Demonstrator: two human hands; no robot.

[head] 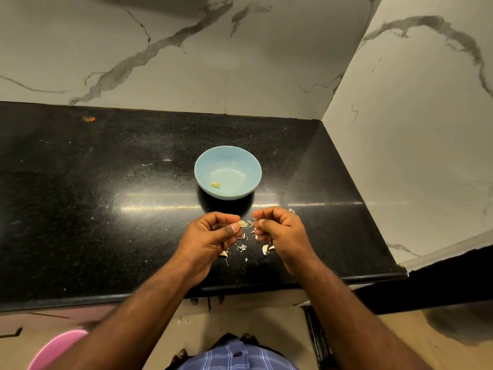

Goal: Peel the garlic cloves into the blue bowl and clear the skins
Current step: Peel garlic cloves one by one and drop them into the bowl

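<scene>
Black speckled counter [106, 182], polished, glossy. Blue bowl [228, 172], smooth and round, is our landmark: one yellowish peeled clove [215, 185] lies inside it. Just in front of the bowl we hold our left hand [213, 236] pinching a pale garlic clove [242, 223], presumably steadying it. Our right hand [277, 231] is curled beside it; whether it grips skin, we cannot tell. Papery skins [242, 247] are scattered below, uncleared.

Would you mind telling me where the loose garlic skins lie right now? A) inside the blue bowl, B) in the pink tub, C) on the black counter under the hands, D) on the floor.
C: the skins lie scattered on the counter between the left hand and right hand; the bowl holds one small yellowish piece.
</scene>
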